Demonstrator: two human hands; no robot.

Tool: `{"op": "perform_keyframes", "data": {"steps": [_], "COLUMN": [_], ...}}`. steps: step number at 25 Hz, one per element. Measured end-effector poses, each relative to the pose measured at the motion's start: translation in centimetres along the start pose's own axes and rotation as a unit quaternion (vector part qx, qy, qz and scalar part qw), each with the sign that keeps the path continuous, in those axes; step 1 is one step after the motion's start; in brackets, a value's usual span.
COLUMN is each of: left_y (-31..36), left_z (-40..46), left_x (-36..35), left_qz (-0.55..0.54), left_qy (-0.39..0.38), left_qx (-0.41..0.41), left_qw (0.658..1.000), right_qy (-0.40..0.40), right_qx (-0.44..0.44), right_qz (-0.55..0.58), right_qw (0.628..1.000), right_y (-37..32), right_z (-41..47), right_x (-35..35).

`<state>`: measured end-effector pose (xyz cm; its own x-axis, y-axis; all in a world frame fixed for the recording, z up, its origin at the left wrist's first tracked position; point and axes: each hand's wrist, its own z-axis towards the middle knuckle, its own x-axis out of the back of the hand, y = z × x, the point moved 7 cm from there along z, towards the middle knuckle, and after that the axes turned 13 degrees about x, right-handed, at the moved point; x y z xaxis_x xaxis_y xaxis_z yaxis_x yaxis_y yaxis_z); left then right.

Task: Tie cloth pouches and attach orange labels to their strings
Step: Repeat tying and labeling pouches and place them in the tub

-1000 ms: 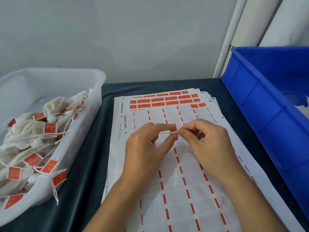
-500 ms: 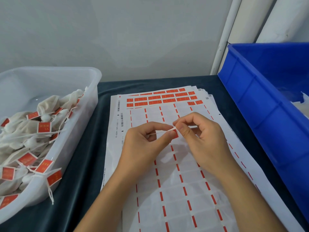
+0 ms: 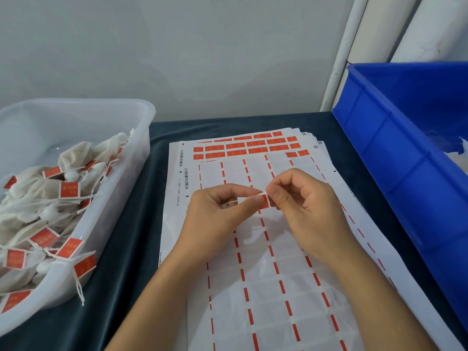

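Above the middle of the label sheets [image 3: 253, 249], my left hand [image 3: 217, 219] pinches a white string [image 3: 231, 203] between thumb and forefinger. A small orange label [image 3: 265, 201] sits at the string's end between both hands. My right hand [image 3: 306, 211] pinches that label with thumb and forefinger. Unused orange labels [image 3: 243, 148] remain in rows at the far end of the sheets. The pouch on this string is hidden behind my hands.
A clear plastic tub [image 3: 136, 138] at the left holds several white cloth pouches [image 3: 38, 198] with orange labels on their strings. A blue crate [image 3: 395, 158] stands at the right. Dark cloth [image 3: 131, 249] covers the table. A grey wall rises behind.
Both hands stay together over the sheets. My fingers have shifted slightly on the label and string; the label now shows a little more between the fingertips.
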<state>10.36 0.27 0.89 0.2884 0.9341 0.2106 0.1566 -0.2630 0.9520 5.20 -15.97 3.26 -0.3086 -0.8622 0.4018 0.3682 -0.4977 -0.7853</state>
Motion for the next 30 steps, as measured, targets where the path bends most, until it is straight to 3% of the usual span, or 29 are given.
{"op": "perform_keyframes", "data": {"steps": [11, 19, 26, 30], "left_y": [0.0, 0.1, -0.1, 0.3], "left_z": [0.0, -0.4, -0.3, -0.2], "left_x": [0.0, 0.0, 0.2, 1.1], "left_qz": [0.010, -0.029, -0.111, -0.035], "left_qy": [0.018, -0.009, -0.059, -0.031], "left_qx": [-0.001, 0.018, 0.099, 0.049], "left_qw": [1.000, 0.999, 0.987, 0.998], "right_qy": [-0.001, -0.047, -0.046, -0.027], "right_qx": [0.000, -0.018, -0.037, -0.044], "right_qz": [0.007, 0.074, 0.063, 0.012], "right_qw": [1.000, 0.996, 0.996, 0.999], "right_y": [-0.2, 0.2, 0.8, 1.1], "right_z": [0.1, -0.2, -0.2, -0.1], "right_x": [0.0, -1.0, -1.0, -0.5]}}
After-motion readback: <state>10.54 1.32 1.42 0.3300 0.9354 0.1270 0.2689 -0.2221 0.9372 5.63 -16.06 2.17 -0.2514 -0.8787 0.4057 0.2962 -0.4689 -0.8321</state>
